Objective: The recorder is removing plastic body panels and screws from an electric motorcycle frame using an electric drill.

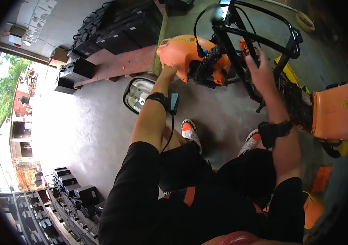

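Observation:
In front of me stands a partly stripped scooter-like vehicle with an orange front cover (178, 53) and a black tubular frame (228, 43). My left hand (170, 71) is at the cover's lower left edge, fingers closed against it and partly hidden. Beside the frame, my right hand (260, 71) is raised with thumb and fingers apart, holding nothing visible. A black corrugated hose (210, 61) and a cable run between the cover and the frame. On the floor below my left hand lies a pale, dark-rimmed shell (136, 94).
Black battery-like boxes (131, 32) stand on a reddish wooden pallet (121, 64) at the far left. More black boxes (86, 194) line a rack at lower left. An orange body panel (334, 112) is at the right. A bright doorway opens at the left.

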Motion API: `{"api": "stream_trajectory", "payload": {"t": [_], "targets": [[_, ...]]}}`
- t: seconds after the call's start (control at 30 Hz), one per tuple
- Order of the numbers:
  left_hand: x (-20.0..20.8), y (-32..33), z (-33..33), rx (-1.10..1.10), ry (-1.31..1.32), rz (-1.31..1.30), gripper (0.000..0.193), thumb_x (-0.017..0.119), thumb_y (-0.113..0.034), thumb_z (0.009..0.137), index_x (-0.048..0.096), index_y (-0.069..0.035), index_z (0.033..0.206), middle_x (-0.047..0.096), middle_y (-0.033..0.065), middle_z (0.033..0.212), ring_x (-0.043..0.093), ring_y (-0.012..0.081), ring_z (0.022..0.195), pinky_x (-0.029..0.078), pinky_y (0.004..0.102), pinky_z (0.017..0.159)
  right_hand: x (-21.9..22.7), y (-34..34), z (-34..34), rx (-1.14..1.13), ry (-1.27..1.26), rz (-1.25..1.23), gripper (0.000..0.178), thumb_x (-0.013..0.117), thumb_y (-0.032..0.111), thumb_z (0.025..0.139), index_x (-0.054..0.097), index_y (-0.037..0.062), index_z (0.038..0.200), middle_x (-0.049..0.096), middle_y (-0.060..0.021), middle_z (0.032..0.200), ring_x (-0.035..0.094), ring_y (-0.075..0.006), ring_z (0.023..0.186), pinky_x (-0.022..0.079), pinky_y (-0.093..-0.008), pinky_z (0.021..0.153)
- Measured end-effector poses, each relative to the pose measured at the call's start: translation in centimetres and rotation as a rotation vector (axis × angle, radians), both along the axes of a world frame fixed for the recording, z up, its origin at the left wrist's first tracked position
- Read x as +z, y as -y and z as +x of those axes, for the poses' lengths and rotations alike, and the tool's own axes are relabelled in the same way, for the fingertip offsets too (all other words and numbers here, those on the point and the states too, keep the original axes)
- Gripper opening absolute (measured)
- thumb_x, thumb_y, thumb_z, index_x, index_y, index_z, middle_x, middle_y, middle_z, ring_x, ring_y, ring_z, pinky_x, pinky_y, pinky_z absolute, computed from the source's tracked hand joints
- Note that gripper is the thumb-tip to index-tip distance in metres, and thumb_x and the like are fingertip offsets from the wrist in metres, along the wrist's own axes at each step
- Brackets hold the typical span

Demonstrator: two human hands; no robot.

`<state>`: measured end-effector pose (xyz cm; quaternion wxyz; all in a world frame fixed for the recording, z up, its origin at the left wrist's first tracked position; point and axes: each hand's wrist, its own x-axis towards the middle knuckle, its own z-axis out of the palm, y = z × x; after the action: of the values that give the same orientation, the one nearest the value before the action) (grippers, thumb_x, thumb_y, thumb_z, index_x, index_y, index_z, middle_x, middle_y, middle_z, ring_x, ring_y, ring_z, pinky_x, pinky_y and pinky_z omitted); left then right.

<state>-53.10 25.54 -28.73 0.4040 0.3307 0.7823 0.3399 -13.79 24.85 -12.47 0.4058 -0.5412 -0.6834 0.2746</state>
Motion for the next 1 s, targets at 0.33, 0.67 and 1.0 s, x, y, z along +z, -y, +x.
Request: {"api": "stream_trajectory", "payload": {"t": [0.33, 0.67, 1.0], "targets": [[-8.7, -0.4, -0.6, -0.391, 0.254, 0.170, 0.041, 0.075, -0.034, 0.079, 0.063, -0.001, 0.100, 0.067, 0.0050, 0.076, 0.064, 0.0186, 0.072, 0.049, 0.0316, 0.067, -5.1, -0.7, -4.7, 0.064, 0.392, 0.079, 0.053, 0.056, 0.039, 0.091, 0.040, -0.0057, 0.115, 0.064, -0.0252, 0.093, 0.065, -0.0402, 0.085, 0.054, -0.0455, 0.073], [-0.3, -1.8, 4.9, 0.203, -0.202, -0.083, 0.106, 0.074, -0.036, 0.071, 0.005, 0.010, 0.138, 0.046, 0.0352, 0.127, 0.052, 0.0431, 0.118, 0.045, 0.0418, 0.097, -5.1, -1.4, -5.4, 0.001, 0.348, 0.082, 0.039, 0.064, 0.027, 0.085, 0.047, -0.0007, 0.106, 0.066, -0.0203, 0.080, 0.067, -0.0374, 0.076, 0.054, -0.0459, 0.065], [7.7, -2.2, 5.8, 0.069, -0.340, -0.158, 0.102, 0.065, -0.017, 0.071, -0.001, 0.001, 0.147, 0.028, 0.0384, 0.139, 0.038, 0.0452, 0.129, 0.037, 0.0514, 0.104, -5.3, -1.4, -5.4, -0.028, 0.343, 0.101, 0.040, 0.065, 0.032, 0.084, 0.049, 0.0022, 0.105, 0.067, -0.0200, 0.083, 0.067, -0.0377, 0.079, 0.053, -0.0462, 0.068]]}}
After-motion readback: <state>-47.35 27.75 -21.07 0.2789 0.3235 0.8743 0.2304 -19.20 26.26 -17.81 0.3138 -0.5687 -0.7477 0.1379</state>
